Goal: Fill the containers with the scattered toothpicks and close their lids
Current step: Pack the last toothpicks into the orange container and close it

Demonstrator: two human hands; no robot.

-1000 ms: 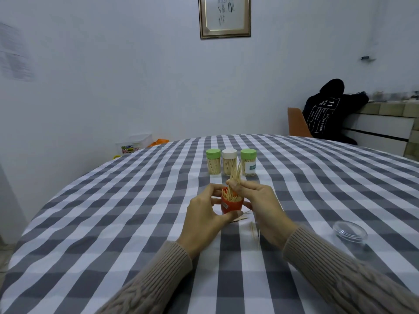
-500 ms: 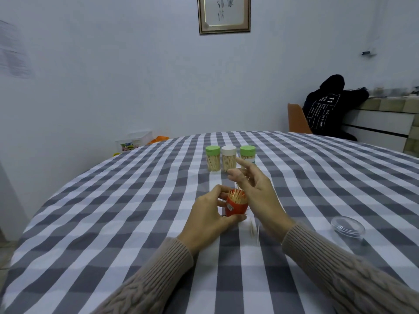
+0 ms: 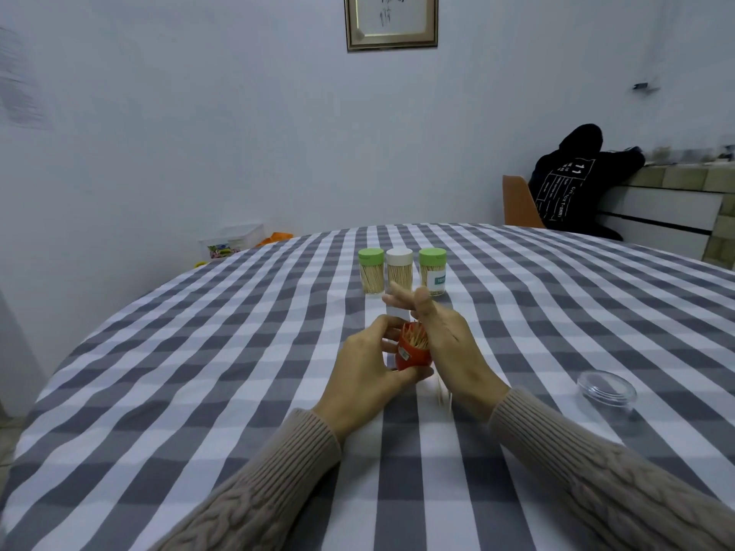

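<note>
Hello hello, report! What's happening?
Left hand grips red container, toothpicks inside. Right hand open beside it. Clear lid off, far right.

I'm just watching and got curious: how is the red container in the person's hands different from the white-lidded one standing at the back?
The red container is open, toothpick tips showing at its mouth; the white-lidded container is closed. The red one is opaque and tilted, gripped by the left hand; the white-lidded one has a clear body and stands upright on the tablecloth, untouched. The red one looks squatter. Both hold toothpicks.
</note>
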